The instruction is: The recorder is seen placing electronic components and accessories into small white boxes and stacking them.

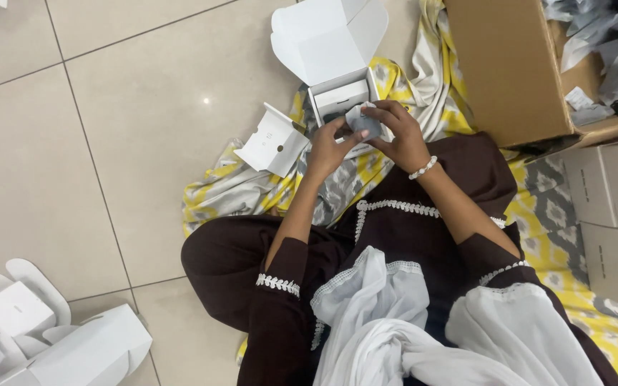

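Observation:
I sit on the floor on a yellow and grey patterned cloth [252,189]. Both hands meet over a small grey pouch-like item [363,121]. My left hand [329,146] pinches its left edge and my right hand [398,134], with a bead bracelet at the wrist, holds its right side. The item hovers just in front of an open white carton box [330,57] whose lid flaps stand up. A white cardboard insert [275,140] lies to the left of my left hand.
A large brown cardboard box [509,68] full of grey packets stands at the top right. Stacked white boxes [609,207] sit on the right. Several folded white cartons [51,336] lie at the bottom left on the tiled floor.

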